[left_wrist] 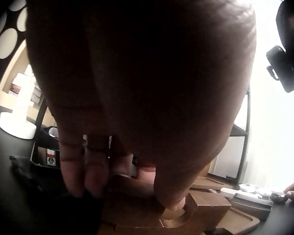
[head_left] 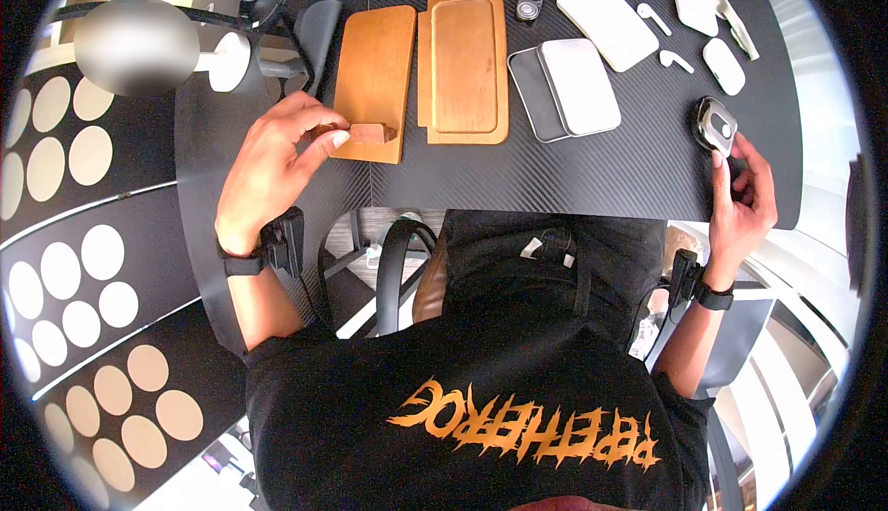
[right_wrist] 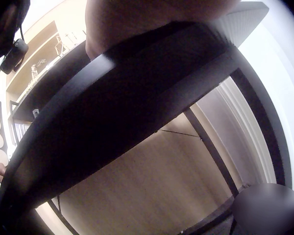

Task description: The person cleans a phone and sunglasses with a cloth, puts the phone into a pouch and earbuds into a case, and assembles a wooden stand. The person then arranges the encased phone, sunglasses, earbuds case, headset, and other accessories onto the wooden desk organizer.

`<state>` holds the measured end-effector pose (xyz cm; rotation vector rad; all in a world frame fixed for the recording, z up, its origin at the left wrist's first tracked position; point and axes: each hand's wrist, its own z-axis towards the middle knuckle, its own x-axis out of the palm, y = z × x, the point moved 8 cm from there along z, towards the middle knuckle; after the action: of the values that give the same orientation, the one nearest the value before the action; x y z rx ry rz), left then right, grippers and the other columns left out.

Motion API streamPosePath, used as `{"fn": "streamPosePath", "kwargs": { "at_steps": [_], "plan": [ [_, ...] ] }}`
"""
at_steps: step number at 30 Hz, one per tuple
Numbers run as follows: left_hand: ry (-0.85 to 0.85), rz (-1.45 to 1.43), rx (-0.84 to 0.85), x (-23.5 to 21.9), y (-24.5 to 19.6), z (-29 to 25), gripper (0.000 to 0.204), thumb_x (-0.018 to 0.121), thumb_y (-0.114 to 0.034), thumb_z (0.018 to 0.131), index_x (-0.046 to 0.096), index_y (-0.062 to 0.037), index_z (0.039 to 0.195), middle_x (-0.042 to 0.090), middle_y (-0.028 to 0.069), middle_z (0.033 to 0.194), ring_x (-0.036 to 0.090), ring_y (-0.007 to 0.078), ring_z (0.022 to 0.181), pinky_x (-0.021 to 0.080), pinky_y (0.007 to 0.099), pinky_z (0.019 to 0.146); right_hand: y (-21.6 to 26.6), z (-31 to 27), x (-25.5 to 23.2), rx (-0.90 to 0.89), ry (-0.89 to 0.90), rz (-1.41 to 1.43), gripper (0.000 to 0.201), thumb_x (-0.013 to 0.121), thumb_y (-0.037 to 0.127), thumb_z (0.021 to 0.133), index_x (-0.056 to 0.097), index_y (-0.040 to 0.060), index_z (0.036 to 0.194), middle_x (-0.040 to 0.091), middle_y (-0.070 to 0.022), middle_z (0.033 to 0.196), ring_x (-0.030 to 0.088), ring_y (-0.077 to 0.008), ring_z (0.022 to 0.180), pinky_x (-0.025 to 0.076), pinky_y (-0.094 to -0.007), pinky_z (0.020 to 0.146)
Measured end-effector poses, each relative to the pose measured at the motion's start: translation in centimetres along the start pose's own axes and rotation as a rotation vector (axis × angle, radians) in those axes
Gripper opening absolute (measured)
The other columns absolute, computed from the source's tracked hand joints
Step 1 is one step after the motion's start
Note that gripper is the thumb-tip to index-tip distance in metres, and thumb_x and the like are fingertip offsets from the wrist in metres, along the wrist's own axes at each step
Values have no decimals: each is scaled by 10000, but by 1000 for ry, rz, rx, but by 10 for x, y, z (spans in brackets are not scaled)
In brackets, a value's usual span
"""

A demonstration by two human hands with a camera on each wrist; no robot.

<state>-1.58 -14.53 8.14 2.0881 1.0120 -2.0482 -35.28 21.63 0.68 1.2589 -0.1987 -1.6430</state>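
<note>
In the head view, my left hand (head_left: 268, 164) pinches a brown wooden block (head_left: 370, 133) between thumb and fingers, over the near end of a flat wooden board (head_left: 377, 58). The left wrist view shows a curved notch in the block (left_wrist: 206, 208), with my thumb at it; the palm of my left hand (left_wrist: 147, 88) fills much of that view. At the table's right edge, my right hand (head_left: 747, 192) holds a small rounded silver-and-black device (head_left: 714, 124) with thumb and fingertips. In the right wrist view, the table edge hides that device.
Beside the flat board lies a recessed wooden tray (head_left: 462, 67). Right of it are a pale tin (head_left: 581, 86), a white box (head_left: 606, 21), two earbuds (head_left: 654, 19) and a white case (head_left: 723, 65). Two round metal heads (head_left: 528, 2) sit behind. A lamp base (head_left: 228, 62) stands left.
</note>
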Motion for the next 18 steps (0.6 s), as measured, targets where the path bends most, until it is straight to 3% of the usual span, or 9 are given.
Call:
{"fn": "streamPosePath", "kwargs": {
  "at_steps": [18],
  "plan": [
    [101, -36, -40, 6, 7, 7, 159, 732, -136, 987, 731, 7, 1055, 677, 131, 936, 660, 261, 804, 527, 375, 748, 0, 0, 1, -4, 4, 8, 376, 899, 197, 871, 801, 93, 1218, 759, 3, 990, 471, -91, 701, 411, -245, 630]
  ]
}}
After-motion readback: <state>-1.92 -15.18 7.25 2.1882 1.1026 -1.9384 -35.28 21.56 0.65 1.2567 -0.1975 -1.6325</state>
